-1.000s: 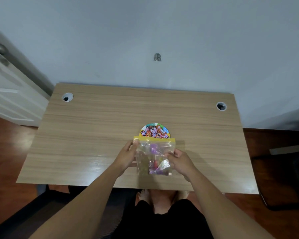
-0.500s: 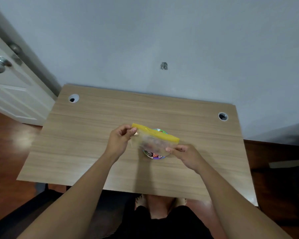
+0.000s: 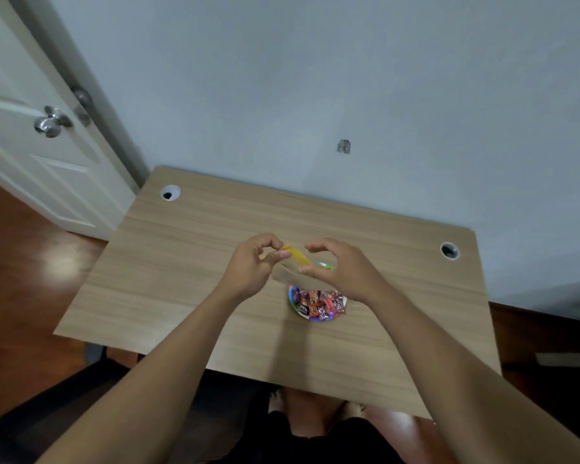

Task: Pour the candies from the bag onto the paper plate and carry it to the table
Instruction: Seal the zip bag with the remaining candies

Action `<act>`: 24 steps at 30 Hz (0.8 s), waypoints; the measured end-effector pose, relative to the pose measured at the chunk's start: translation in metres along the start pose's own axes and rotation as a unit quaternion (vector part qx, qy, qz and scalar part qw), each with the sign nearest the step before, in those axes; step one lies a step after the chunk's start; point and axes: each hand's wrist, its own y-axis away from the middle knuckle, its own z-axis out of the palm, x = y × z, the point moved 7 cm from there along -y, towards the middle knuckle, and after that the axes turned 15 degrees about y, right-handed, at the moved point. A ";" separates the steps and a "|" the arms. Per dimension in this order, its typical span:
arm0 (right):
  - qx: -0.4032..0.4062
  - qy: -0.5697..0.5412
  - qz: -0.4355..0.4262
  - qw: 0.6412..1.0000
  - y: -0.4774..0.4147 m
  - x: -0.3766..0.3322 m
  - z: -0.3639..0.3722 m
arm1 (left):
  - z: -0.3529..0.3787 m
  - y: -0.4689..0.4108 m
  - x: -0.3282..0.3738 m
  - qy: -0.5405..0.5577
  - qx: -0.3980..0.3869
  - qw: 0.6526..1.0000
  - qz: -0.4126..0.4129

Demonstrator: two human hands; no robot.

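A clear zip bag with a yellow top strip [image 3: 297, 257] hangs in the air above the desk, looking nearly empty. My left hand [image 3: 248, 267] pinches its yellow strip at the left end. My right hand [image 3: 340, 271] pinches the bag's clear side with thumb and fingers. Just below and towards me, a small colourful paper plate [image 3: 303, 313] lies on the wooden desk [image 3: 181, 262], heaped with wrapped candies [image 3: 318, 303]. My right hand hides the plate's far edge.
The desk stands against a pale blue wall, with a cable hole at the back left [image 3: 170, 193] and another at the back right [image 3: 449, 251]. A white door with a metal knob [image 3: 51, 123] stands to the left. My feet show under the desk's near edge.
The bag has been lifted from the desk's near side to above the plate and now looks nearly empty. Both hands rose with it. The camera tilted up.
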 end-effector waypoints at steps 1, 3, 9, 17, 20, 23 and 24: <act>0.001 0.000 -0.008 1.000 -0.006 -0.008 0.002 | -0.001 0.001 0.004 0.003 0.004 1.000 0.006; 0.020 0.017 -0.021 0.999 -0.015 -0.021 0.005 | -0.005 0.002 0.011 0.019 0.015 1.000 0.020; 0.062 0.048 -0.069 0.995 -0.022 -0.052 0.003 | -0.023 0.008 0.015 0.106 0.043 0.993 0.006; 0.042 0.069 -0.091 0.993 -0.026 -0.077 0.010 | -0.035 0.016 0.021 0.070 0.063 0.996 0.005; 0.045 0.082 -0.080 0.992 -0.032 -0.082 0.006 | -0.042 0.014 0.018 0.090 0.097 0.991 -0.008; 0.055 0.091 -0.076 0.991 -0.037 -0.086 0.002 | -0.049 0.012 0.022 0.109 0.116 0.987 -0.010; 0.057 0.093 -0.078 0.991 -0.039 -0.087 0.001 | -0.050 0.011 0.024 0.116 0.119 0.986 -0.008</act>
